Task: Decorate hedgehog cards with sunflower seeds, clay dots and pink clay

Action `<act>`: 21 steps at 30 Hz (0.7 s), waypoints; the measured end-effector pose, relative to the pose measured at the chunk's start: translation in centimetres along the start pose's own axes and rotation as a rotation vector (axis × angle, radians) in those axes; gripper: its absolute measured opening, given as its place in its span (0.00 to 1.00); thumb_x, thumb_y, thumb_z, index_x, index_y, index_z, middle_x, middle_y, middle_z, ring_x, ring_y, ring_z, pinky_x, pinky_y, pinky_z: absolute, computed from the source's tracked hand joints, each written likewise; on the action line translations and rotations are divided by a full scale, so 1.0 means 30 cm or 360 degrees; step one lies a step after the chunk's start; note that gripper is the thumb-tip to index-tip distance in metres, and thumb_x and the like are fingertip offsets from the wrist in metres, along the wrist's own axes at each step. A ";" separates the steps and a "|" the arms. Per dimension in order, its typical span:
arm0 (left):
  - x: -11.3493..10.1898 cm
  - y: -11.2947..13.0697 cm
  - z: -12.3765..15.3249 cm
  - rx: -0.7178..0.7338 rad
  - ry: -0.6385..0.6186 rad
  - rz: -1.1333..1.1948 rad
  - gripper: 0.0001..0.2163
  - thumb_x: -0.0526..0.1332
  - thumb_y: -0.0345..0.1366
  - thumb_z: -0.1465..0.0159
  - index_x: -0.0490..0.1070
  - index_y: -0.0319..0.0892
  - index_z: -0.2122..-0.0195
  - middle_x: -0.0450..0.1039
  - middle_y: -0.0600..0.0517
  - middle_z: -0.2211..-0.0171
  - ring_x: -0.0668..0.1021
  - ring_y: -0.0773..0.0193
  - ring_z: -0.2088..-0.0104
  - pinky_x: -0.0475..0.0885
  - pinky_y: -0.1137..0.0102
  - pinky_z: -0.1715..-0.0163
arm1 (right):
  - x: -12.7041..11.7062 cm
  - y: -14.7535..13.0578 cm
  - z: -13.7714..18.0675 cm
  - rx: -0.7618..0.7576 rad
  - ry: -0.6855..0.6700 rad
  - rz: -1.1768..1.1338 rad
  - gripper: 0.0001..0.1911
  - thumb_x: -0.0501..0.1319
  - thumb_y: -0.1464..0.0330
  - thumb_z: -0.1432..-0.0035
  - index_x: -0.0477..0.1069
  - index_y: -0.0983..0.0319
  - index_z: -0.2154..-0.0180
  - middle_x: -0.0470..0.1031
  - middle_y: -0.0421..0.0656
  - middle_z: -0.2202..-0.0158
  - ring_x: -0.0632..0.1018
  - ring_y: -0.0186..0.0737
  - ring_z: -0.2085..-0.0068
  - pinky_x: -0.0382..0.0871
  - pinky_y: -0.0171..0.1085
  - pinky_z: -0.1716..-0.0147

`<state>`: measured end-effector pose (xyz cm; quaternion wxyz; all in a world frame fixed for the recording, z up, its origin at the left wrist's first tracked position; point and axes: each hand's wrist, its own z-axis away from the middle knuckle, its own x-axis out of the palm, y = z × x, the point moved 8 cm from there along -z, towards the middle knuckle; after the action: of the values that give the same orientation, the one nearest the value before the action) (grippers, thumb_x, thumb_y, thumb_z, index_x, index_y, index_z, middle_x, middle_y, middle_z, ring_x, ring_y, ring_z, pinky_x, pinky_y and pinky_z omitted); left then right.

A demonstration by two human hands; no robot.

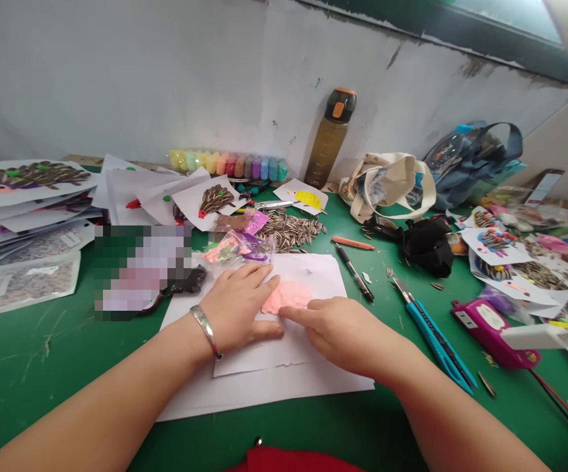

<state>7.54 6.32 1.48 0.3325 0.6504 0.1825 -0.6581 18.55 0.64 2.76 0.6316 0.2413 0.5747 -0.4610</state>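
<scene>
A flattened patch of pink modelling clay [286, 296] lies on a small white sheet of paper [259, 364], which rests on larger white paper [190, 403]. My left hand [242, 305], with a silver bangle at the wrist, lies flat on the sheet at the clay's left edge, fingers spread. From the right, my right hand [336, 328] touches the clay's lower edge with its stretched index finger. Its other fingers are curled under and partly hidden; I see nothing held in them. Beyond the clay sits a pile of sunflower seeds [291, 229].
A pen [353, 272], a blue utility knife [434, 337] and a magenta glue gun [495, 334] lie to the right. Seed-covered hedgehog pictures [38, 177] are stacked at left. A bottle [330, 141] and a cloth bag [392, 187] stand by the wall.
</scene>
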 end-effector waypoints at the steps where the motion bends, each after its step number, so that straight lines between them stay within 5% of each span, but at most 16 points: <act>1: 0.001 0.000 0.000 0.0003 -0.0001 0.0005 0.38 0.61 0.60 0.46 0.62 0.42 0.39 0.58 0.41 0.36 0.60 0.42 0.37 0.56 0.50 0.41 | -0.003 -0.002 0.002 -0.0009 0.0011 -0.0030 0.26 0.49 0.72 0.38 0.62 0.46 0.41 0.76 0.41 0.66 0.74 0.39 0.68 0.52 0.35 0.73; 17: 0.007 -0.013 0.006 0.0019 -0.0066 0.0067 0.43 0.62 0.62 0.48 0.58 0.42 0.36 0.53 0.40 0.34 0.57 0.39 0.36 0.55 0.47 0.41 | 0.001 -0.015 -0.008 -0.0057 0.0046 -0.0042 0.26 0.51 0.74 0.40 0.65 0.50 0.42 0.75 0.41 0.69 0.72 0.38 0.72 0.50 0.35 0.74; 21: -0.004 -0.036 -0.002 0.0125 -0.0118 0.0180 0.32 0.60 0.55 0.41 0.64 0.42 0.40 0.57 0.40 0.35 0.59 0.43 0.36 0.57 0.52 0.41 | -0.023 -0.004 -0.011 -0.0044 0.0206 -0.0262 0.20 0.50 0.72 0.37 0.69 0.54 0.46 0.75 0.43 0.66 0.73 0.38 0.68 0.57 0.34 0.72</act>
<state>6.85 7.14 1.40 0.3500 0.6474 0.1070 -0.6686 18.36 1.07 3.38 0.5564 0.2138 0.6386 -0.4868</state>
